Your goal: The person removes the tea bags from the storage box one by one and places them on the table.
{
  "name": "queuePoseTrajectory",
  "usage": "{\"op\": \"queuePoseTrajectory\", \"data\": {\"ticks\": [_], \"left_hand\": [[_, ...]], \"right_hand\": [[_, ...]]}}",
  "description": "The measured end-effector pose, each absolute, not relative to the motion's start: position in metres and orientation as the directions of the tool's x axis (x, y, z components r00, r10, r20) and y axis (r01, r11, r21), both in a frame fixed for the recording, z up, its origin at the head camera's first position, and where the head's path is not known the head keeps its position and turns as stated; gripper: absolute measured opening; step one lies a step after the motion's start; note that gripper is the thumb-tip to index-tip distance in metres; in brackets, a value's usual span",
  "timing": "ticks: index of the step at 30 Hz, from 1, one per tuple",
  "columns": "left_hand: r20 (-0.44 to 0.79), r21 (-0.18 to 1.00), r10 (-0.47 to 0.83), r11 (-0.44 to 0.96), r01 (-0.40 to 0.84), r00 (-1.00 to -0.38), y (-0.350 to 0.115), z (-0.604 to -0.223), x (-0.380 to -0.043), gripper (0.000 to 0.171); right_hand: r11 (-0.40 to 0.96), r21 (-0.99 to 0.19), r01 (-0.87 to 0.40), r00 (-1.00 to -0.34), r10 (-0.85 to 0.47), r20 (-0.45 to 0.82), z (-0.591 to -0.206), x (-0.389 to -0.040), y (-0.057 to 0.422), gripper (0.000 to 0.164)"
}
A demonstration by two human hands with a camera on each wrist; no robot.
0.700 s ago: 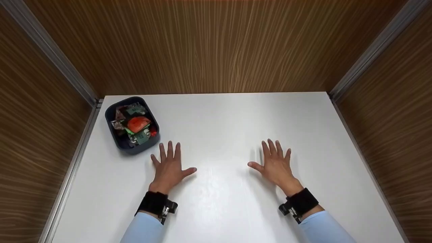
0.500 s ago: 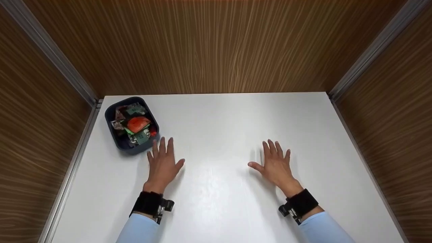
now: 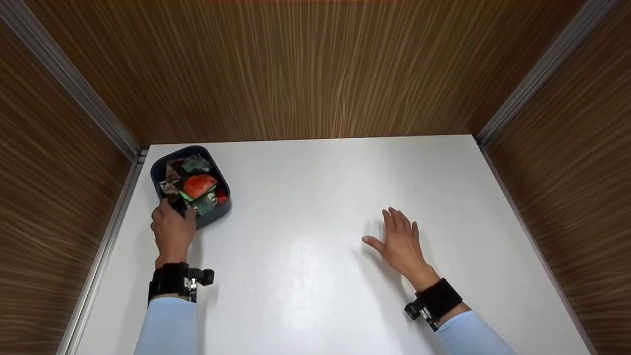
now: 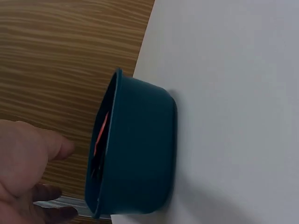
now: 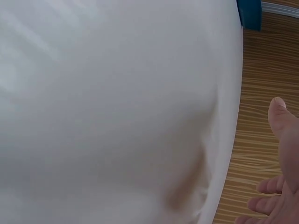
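Observation:
A dark blue tub with rounded corners stands at the table's far left. Small wrapped packets fill it, among them an orange-red packet on top and a clear packet with a green label. My left hand hovers over the tub's near left corner, fingertips at the rim. In the left wrist view the thumb and fingers are spread apart beside the tub's open top, with nothing seen between them. My right hand is held palm down over the right part of the table, thumb out, holding nothing.
The white tabletop is bounded by a wood-grain back panel and wood-grain side panels, with metal rails along the corners. A black strap with a small camera sits on each wrist.
My left hand has moved left and forward from the table beside the tub to its near left corner, its fingers bending. The right hand has stayed nearly in place, its fingers slightly closer together.

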State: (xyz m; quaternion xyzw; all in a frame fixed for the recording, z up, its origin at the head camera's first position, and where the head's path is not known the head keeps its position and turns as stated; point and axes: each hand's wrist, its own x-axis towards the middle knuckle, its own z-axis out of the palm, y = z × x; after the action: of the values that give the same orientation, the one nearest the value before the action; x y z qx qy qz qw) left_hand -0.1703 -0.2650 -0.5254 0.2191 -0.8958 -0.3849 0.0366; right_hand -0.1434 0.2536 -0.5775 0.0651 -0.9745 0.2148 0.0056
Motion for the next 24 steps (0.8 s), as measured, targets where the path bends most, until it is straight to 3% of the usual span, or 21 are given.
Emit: {"op": "queuePoseTrajectory", "data": {"ticks": [5, 10, 24], "left_hand": [[-0.205, 0.748, -0.431, 0.511, -0.425, -0.879, -0.274, -0.542, -0.172, 0.078], [-0.221, 0.762, -0.443, 0.478, -0.437, -0.869, -0.272, -0.550, -0.175, 0.075], [-0.226, 0.750, -0.288, 0.558, -0.355, -0.930, -0.231, -0.548, -0.182, 0.076]], "right_hand": [[0.899, -0.420, -0.128, -0.992, -0.120, 0.045, -0.579, -0.142, 0.255, 0.098], [0.899, -0.421, -0.121, -0.993, -0.115, 0.041, -0.578, -0.142, 0.256, 0.098], [0.902, -0.418, -0.112, -0.994, -0.106, 0.038, -0.579, -0.140, 0.257, 0.094]]}}
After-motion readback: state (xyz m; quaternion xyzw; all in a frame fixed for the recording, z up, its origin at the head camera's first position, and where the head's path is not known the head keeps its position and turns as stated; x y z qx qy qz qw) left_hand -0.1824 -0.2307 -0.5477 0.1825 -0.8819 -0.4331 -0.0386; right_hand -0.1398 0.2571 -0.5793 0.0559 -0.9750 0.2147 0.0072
